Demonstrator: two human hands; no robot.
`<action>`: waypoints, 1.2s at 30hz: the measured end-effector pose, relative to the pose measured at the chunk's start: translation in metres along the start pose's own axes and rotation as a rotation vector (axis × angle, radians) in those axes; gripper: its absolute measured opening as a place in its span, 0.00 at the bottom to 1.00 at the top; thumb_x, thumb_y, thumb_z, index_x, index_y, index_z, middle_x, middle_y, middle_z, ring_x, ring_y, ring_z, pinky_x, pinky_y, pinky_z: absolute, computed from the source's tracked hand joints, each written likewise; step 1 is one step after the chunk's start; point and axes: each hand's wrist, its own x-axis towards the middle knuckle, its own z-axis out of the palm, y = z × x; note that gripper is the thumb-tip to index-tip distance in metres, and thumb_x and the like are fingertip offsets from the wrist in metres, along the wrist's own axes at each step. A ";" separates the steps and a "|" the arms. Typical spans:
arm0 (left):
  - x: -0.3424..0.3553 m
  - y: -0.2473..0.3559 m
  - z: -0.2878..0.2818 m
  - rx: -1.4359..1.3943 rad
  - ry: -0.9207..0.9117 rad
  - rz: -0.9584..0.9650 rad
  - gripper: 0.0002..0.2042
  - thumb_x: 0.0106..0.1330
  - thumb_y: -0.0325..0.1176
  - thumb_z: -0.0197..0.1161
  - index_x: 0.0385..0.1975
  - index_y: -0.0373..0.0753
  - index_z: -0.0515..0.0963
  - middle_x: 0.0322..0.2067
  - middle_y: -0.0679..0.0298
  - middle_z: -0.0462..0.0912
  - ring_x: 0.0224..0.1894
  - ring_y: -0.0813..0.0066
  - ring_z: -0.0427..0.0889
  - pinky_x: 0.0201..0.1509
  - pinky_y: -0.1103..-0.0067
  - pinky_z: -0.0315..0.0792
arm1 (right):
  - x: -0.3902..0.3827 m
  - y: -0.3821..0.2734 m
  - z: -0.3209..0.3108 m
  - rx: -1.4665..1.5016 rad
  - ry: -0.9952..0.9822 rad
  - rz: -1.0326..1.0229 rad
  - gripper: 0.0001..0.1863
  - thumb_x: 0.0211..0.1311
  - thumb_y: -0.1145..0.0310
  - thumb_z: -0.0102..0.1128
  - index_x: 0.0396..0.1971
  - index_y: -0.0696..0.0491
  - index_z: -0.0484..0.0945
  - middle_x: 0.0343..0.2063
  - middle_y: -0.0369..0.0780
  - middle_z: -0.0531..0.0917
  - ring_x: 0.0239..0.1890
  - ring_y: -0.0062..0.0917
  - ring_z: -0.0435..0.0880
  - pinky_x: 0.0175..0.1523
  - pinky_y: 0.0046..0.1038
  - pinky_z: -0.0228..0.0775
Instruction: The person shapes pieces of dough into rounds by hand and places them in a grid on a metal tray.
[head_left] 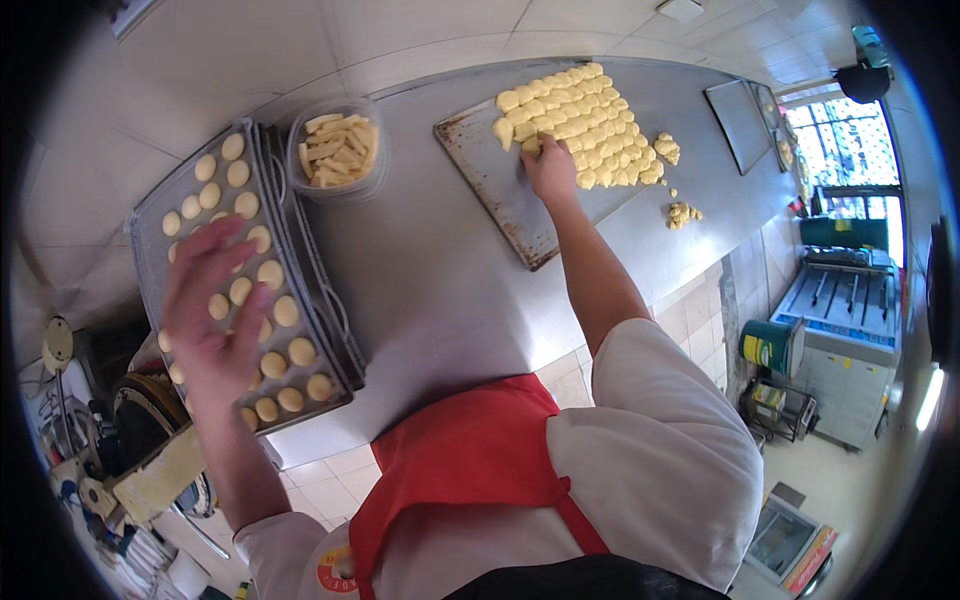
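Our right hand [549, 166] pinches a dough piece [531, 144] at the cut dough pieces [580, 120] on the flat tray [500, 200], one o'clock. Our left hand [210, 310] hovers spread, holding nothing, over the baking tray [330, 330] of dough rounds [290, 350], nine o'clock on the tabletop [430, 270].

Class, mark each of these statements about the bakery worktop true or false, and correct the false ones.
1. The right hand touches the dough pieces on the flat sheet. True.
2. The left hand grips a rolling pin. False: it hovers open over the tray of round dough balls.
3. The clear tub holds pale strips. True.
4. The tray of balls lies to the person's right. False: it lies to the left.
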 end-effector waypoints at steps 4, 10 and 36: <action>0.017 0.045 0.118 -0.150 -0.128 -0.093 0.19 0.60 0.25 0.73 0.54 0.36 0.84 0.59 0.51 0.83 0.63 0.57 0.80 0.68 0.66 0.73 | 0.027 -0.020 -0.038 0.041 -0.288 0.109 0.17 0.57 0.61 0.72 0.42 0.55 0.81 0.35 0.51 0.88 0.42 0.47 0.89 0.48 0.46 0.83; 0.016 0.114 0.291 -0.067 -0.226 -0.216 0.25 0.57 0.28 0.75 0.58 0.40 0.80 0.51 0.50 0.85 0.53 0.45 0.84 0.60 0.60 0.79 | -0.101 -0.027 -0.184 0.701 -0.503 -0.255 0.16 0.57 0.70 0.73 0.46 0.54 0.85 0.35 0.44 0.87 0.35 0.42 0.89 0.42 0.38 0.83; -0.059 -0.013 0.318 -0.588 -0.167 -1.063 0.12 0.75 0.38 0.69 0.47 0.38 0.76 0.36 0.66 0.80 0.35 0.78 0.82 0.40 0.77 0.79 | -0.047 0.308 -0.169 -0.259 0.136 0.140 0.20 0.68 0.76 0.61 0.59 0.54 0.84 0.54 0.53 0.85 0.57 0.47 0.83 0.61 0.40 0.77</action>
